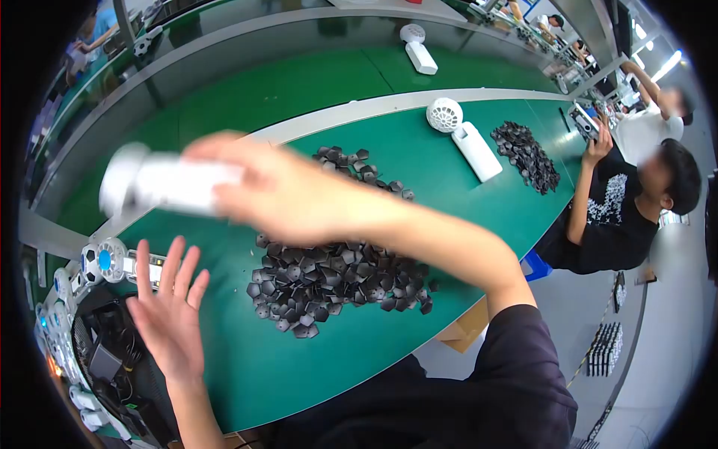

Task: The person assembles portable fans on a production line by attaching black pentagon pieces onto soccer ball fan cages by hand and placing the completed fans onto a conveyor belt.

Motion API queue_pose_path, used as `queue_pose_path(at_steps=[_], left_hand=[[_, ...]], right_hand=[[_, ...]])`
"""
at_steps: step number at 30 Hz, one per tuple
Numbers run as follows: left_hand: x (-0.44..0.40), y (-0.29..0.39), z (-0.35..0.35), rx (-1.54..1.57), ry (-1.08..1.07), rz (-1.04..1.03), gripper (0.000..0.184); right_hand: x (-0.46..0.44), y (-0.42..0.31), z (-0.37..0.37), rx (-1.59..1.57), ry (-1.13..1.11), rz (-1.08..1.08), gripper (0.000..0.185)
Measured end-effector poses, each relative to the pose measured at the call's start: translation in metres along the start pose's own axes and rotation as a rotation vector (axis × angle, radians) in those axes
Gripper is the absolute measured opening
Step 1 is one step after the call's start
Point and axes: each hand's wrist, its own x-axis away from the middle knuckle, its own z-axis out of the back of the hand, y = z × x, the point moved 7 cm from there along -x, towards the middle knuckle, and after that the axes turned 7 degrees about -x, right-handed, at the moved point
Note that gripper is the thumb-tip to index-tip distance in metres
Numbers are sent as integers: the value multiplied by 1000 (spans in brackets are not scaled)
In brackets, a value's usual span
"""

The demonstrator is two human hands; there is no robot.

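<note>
Well, right hand (277, 187) clasps white handheld fan (168, 182), blurred, long axis crosswise, round head pointing left; fan lies beyond fingertips of left hand (170, 325), spread open, empty, nearer body. Black pentagonal pieces (336, 280) heaped on green table (254, 382).

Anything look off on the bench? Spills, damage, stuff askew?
Nothing clearly wrong. Black pieces lie loose on the green table, no tray, with strays at the heap's edge; could be normal staging. White device in the right hand is motion-blurred, so can't judge damage.
</note>
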Motion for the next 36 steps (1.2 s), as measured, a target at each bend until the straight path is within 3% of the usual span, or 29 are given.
queue_pose_path(at_steps=[1,2,3,6,8,11,13,15,21,26,28,29,31,34,36], left_hand=[[-2,-3,11,183,36,-7,72],[-2,6,23,279,244,-110,65],[-1,17,-3,317,-179,-143,55],[6,25,13,345,-272,-220,56],[12,25,17,291,-173,-212,63],[17,19,14,302,-79,-181,69],[20,15,-15,278,-208,-69,74],[21,2,-15,257,-131,28,81],[24,-25,-25,302,-157,212,68],[24,-25,-26,134,16,288,57],[24,-26,-21,95,96,292,55],[24,-26,-23,93,97,297,55],[25,-26,-21,36,193,321,56],[23,-28,-18,32,149,314,56],[23,-27,-14,-15,170,327,55]], right_hand=[[7,-4,-24,-10,-44,197,41],[17,-19,-42,-42,-219,-13,43],[27,-21,-58,303,-217,337,44],[40,-23,-73,455,-520,215,39],[37,-12,-61,621,-584,61,31],[31,-2,-11,999,-132,126,33],[38,21,5,1216,-88,61,38],[41,38,6,1283,-154,31,36],[32,36,-2,1014,-207,7,12],[31,23,0,907,-174,15,14],[28,24,1,506,-174,-90,18],[26,24,1,502,-172,-93,18],[23,28,-3,179,-183,-167,23],[23,28,-6,-20,-115,-227,25],[22,22,-3,11,-54,-209,24]])
